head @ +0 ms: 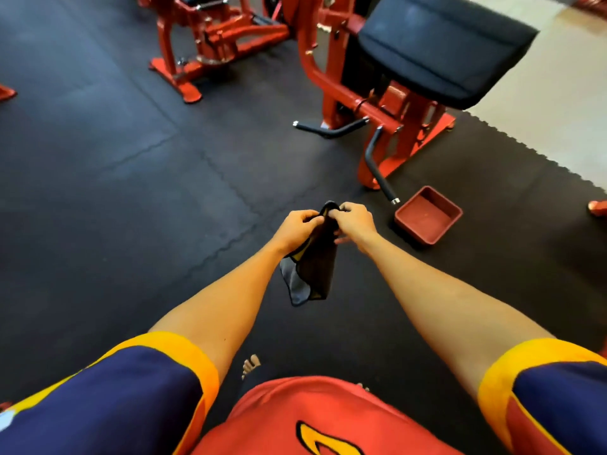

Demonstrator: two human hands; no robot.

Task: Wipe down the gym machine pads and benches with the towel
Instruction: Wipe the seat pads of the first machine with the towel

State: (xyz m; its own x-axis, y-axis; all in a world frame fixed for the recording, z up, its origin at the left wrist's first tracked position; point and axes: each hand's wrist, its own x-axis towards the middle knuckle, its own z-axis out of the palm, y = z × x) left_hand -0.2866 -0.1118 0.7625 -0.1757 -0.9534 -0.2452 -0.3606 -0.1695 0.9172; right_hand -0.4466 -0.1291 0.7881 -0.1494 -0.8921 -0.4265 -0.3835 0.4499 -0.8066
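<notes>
A dark towel point(315, 267) with a yellow edge and a grey underside hangs in front of me above the black floor. My left hand point(297, 229) and my right hand point(354, 223) both pinch its top edge, close together. Ahead on the right stands a red machine point(387, 110) with a large black pad point(440, 44). The pad lies well beyond my hands, up and to the right.
A red square tray point(428, 215) sits on the floor right of my hands, by a black handle point(377, 169) of the machine. Another red machine point(210, 37) stands at the back left. Black rubber mats point(131, 159) cover the floor; pale tiles point(558, 103) begin at the right.
</notes>
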